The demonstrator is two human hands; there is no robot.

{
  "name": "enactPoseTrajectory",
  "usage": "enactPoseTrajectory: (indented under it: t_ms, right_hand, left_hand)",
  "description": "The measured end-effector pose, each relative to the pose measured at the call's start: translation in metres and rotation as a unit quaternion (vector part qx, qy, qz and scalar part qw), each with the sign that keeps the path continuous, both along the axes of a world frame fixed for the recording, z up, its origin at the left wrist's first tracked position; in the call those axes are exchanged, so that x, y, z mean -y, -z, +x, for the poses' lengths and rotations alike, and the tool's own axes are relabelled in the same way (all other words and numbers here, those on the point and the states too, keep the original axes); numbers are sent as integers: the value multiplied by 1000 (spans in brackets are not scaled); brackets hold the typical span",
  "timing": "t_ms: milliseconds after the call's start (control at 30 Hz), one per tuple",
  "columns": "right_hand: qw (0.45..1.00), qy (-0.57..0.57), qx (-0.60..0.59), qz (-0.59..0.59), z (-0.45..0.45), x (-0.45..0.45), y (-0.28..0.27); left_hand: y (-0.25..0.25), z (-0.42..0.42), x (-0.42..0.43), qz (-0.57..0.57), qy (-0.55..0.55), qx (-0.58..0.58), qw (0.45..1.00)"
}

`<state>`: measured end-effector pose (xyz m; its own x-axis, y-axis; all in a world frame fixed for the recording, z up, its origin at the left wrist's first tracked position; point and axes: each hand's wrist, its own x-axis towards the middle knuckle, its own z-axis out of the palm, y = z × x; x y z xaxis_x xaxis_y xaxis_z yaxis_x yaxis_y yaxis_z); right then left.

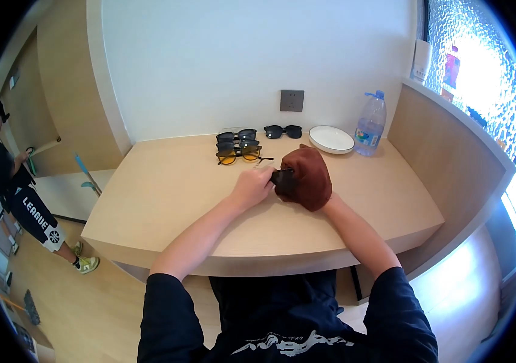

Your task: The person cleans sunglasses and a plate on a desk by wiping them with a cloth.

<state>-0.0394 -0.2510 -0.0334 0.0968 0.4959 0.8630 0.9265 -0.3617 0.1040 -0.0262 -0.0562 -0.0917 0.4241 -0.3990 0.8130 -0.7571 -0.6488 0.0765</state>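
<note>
The left grip [253, 185] is closed on a dark pair of glasses [282, 178], its fingers at the left end of them; the other end of the pair meets a reddish-brown cloth [307, 179], which hides part of it; the cloth covers the right grip [330, 203], so I cannot tell how far those fingers are closed; both forearms lean in over the near part of the pale wooden bench [270, 236], and the glasses and cloth are held above its middle.

Just beyond the left grip, a group of glasses sits close together on the bench; the nearest has orange-yellow lenses [228, 158], with a thin dark temple reaching right towards the cloth; behind it come dark-lensed glasses [226, 147], and farther back another tinted pair [246, 134]; to the right of the group, well apart from the hands, lie black sunglasses [283, 132].

Behind the cloth is a white plate [331, 140] with a dark rim; just beside it, on the right, a clear plastic bottle [371, 124] with a blue cap stands upright near a wooden partition [445, 151]; a grey socket [292, 100] is set in the wall; far to the left, a person in a black cap [1, 163] stands on the wooden floor [113, 296].
</note>
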Motion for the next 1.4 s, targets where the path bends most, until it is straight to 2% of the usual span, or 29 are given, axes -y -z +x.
enactPoseTrajectory:
  t_ms: [67,267,333,367,433,533,600,633,733,800,900,1000,1100,1167,1233,1267,1300,1367,1400]
  right_hand:
    - [999,-24,13,27,2,4,1]
    - [998,39,-15,36,14,18,9]
    - [992,79,-90,-46,20,19,11]
    - [991,79,-95,-43,26,20,15]
    - [977,147,-133,-75,37,21,21]
    - [982,126,-142,-26,39,23,26]
    - [978,140,-157,-18,38,25,27]
    - [976,145,-160,-3,33,21,25]
    - [986,105,-127,-32,2,24,0]
    - [991,76,-106,-15,4,23,2]
    - [997,26,-66,19,4,17,2]
    - [997,-39,-45,49,1,14,0]
    - [996,-26,-64,55,4,15,1]
    - [994,-40,-28,100,6,15,0]
    - [995,5,-97,26,11,21,-2]
    - [998,31,-37,39,13,20,0]
    - [998,32,-40,39,15,21,1]
    - [991,102,-81,16,20,21,1]
    - [977,158,-135,-51,33,27,1]
  left_hand:
    - [-4,-6,1,10,-9,-2,1000]
    - [-3,-5,1,38,-18,6,999]
    - [-2,-5,1,38,-22,2,999]
    - [-1,-5,1,53,-39,-13,998]
    - [-2,-5,4,73,-52,-30,996]
    - [-6,-18,11,54,-70,-54,995]
    - [-17,-27,16,30,-75,-138,987]
    - [-15,-24,17,18,-90,-130,987]
    - [-17,-26,21,-11,-62,-116,991]
    - [-20,-35,26,-58,-6,-37,998]
    - [-20,-33,28,-42,-22,-83,995]
    - [-18,-27,24,-21,-12,-78,997]
    - [-21,-29,23,-23,-4,-105,994]
    - [-24,-29,23,-17,24,-75,997]
    - [-24,-30,25,-41,36,-75,996]
    - [-24,-30,25,-49,41,-111,992]
    - [-25,-30,24,-59,46,-147,986]
    - [-29,-31,22,-47,42,-179,982]
    - [-29,-31,21,-53,69,-188,978]
